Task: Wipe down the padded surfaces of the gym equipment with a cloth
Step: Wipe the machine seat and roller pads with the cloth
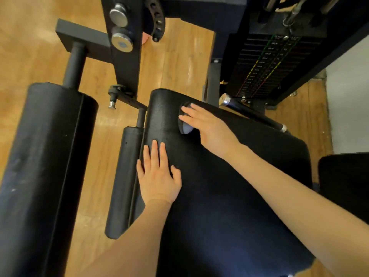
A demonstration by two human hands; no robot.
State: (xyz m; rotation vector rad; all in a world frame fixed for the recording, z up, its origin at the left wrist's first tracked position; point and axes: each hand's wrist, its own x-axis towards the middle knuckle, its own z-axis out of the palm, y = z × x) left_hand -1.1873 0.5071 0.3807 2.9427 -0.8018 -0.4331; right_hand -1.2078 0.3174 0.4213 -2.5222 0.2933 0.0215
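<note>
So closest to the camera you've got both bare forearms reaching out over the big black seat pad (229,196), which fills most of the lower middle of the view. The left hand (159,172) lies flat on the pad near its left edge, fingers straight and a bit spread, holding nothing, just resting there. A bit further up, the right hand (205,126) is pressing down with straight fingers on a small grey cloth (185,129), which sits on the pad close to its far end; only a bit of cloth pokes out from under the fingers. Just left of the seat there's a slim black roller pad (124,180) on a post, and further left a much fatter black roller pad (44,166). Off to the right a black handle with a chrome end cap (249,110) runs along behind the seat. Beyond all that is the black frame upright with two round metal bolts (120,29), the weight stack (263,66) with coloured markings, and the wood floor (179,62).
</note>
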